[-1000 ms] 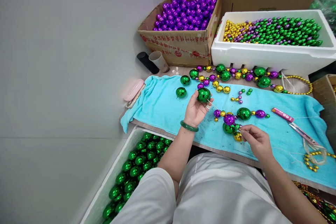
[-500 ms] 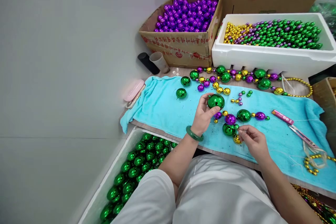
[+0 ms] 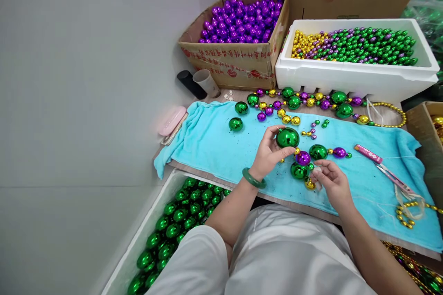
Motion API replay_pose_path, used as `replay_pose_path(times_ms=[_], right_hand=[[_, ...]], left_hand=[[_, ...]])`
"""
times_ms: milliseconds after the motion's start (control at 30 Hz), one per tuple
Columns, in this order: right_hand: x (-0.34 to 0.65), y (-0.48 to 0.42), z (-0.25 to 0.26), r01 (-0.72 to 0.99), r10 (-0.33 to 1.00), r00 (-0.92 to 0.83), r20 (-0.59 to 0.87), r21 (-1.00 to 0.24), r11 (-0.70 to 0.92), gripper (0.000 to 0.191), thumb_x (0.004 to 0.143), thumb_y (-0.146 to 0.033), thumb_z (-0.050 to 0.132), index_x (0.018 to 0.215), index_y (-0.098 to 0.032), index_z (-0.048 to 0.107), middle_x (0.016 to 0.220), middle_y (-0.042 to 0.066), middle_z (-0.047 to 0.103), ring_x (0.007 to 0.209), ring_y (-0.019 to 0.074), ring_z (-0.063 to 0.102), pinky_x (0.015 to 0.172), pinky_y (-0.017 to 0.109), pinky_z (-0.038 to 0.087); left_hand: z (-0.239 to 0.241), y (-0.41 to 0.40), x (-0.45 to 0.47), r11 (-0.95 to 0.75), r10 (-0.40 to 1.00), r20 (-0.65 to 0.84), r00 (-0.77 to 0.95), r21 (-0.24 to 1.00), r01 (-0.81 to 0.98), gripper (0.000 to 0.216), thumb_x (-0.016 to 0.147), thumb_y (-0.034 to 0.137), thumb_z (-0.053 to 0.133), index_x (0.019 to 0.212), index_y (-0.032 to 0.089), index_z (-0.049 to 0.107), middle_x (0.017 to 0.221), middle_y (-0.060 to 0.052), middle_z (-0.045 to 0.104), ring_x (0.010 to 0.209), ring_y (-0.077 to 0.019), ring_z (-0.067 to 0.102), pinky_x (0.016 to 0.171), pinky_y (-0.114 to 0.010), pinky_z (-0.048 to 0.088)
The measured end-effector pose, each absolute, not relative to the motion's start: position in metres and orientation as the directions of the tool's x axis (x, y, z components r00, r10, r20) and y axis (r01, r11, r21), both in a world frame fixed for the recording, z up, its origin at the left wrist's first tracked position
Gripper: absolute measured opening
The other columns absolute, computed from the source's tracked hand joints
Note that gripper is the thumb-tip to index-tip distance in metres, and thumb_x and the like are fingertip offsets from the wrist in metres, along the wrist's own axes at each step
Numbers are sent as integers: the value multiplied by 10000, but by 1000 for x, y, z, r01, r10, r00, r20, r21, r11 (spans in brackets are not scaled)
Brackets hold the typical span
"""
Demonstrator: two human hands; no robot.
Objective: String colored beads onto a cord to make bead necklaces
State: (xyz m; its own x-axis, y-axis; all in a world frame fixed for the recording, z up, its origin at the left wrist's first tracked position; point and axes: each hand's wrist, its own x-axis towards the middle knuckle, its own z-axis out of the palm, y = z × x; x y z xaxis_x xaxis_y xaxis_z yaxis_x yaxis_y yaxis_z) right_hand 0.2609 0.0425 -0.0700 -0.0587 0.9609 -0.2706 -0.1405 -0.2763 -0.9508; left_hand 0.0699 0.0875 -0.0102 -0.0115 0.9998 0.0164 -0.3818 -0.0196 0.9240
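Between its thumb and fingers, my left hand [image 3: 268, 152] grips a large shiny green bead [image 3: 287, 138] above the blue towel. My right hand [image 3: 332, 182] is closed in a pinch at the lower end of a cluster of strung beads. What the fingertips hold is too small to make out; something whitish shows there. Close by them lie a purple bead [image 3: 302, 158], a green bead [image 3: 298, 170] and a gold bead [image 3: 309, 185]. Right of these, another large green bead [image 3: 318, 152] sits in line with a purple bead [image 3: 339, 152].
A box of purple beads [image 3: 185, 48] and a white foam box [image 3: 353, 73] of small beads stand behind the towel [image 3: 207, 147]. A finished-looking bead strand [image 3: 344, 110] lies along the back. Scissors [image 3: 394, 177] rest at right; a foam bin [image 3: 138, 235] of green beads is lower left.
My left hand has brought the large green bead slightly right and down, closer to the strung cluster. My right hand stays pinched near the cluster. The whole view has shifted a little.
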Motion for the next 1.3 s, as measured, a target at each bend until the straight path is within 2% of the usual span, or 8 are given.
replay_pose_path(times_ms=[133, 267, 467, 633, 733, 967, 1133, 1300], right_hand=[[258, 45, -66, -254, 925, -102, -366, -889, -380, 387, 679, -333, 744, 1001, -193, 582, 750, 29, 675, 650, 157, 638, 547, 262, 506], [251, 45, -60, -300, 895, -188, -404, -844, -444, 409, 632, -312, 766, 977, -182, 591, 732, 32, 666, 738, 197, 663, 584, 285, 524], [228, 45, -56, -265, 884, -278, -375, -855, -446, 408, 621, -333, 754, 961, -189, 581, 760, 30, 654, 738, 202, 656, 558, 290, 521], [221, 53, -57, 127, 942, -227, -246, -967, -221, 404, 730, -307, 648, 1121, -216, 599, 684, -10, 614, 513, 125, 547, 484, 264, 454], [225, 62, -42, 297, 982, -155, -104, -953, -54, 325, 774, -294, 613, 1083, -200, 647, 567, -26, 552, 477, 116, 485, 492, 262, 432], [215, 81, 7, 31, 965, -254, 70, -996, 80, 311, 789, -346, 630, 1069, -212, 636, 1016, 60, 675, 638, 124, 604, 494, 243, 460], [202, 94, -2, 4, 930, -354, -101, -994, -107, 241, 750, -412, 650, 811, -180, 666, 740, 32, 680, 569, 126, 596, 411, 209, 412], [209, 98, -24, -100, 914, -382, -140, -976, -192, 249, 723, -411, 682, 787, -171, 668, 620, -3, 641, 523, 105, 553, 473, 231, 439]], left_hand=[[-10, 88, 69, 5, 1000, -12, -17, 944, -330, 512, 609, 248, 816, 1076, 227, 609, 1090, -40, 600, 923, -177, 591, 837, -287, 476], [-2, 95, 61, -94, 992, 72, -104, 968, -232, 257, 774, 366, 675, 955, 188, 715, 1022, -70, 670, 992, -198, 588, 910, -295, 441], [33, 109, 44, -228, 973, 221, -72, 969, -100, 41, 725, 226, 720, 743, 202, 748, 881, -54, 698, 931, -189, 619, 934, -335, 452], [64, 112, 36, -196, 981, 196, -16, 971, -135, 41, 699, 158, 734, 695, 198, 736, 845, -48, 702, 918, -188, 632, 901, -345, 486], [73, 112, 36, -121, 993, 120, -13, 978, -169, 20, 714, 160, 723, 705, 176, 715, 790, -47, 689, 858, -180, 646, 755, -290, 523], [80, 109, 51, -88, 993, 105, 56, 964, -250, 64, 787, 226, 668, 806, 166, 668, 698, -11, 631, 720, -134, 646, 561, -200, 493], [83, 113, 58, -52, 999, 52, -12, 920, -389, 65, 827, 198, 620, 865, 151, 646, 703, -12, 601, 768, -146, 664, 591, -210, 504], [62, 122, 51, -24, 995, -16, -97, 915, -402, 168, 840, 253, 599, 985, 183, 643, 817, -33, 630, 838, -164, 659, 652, -243, 524]])
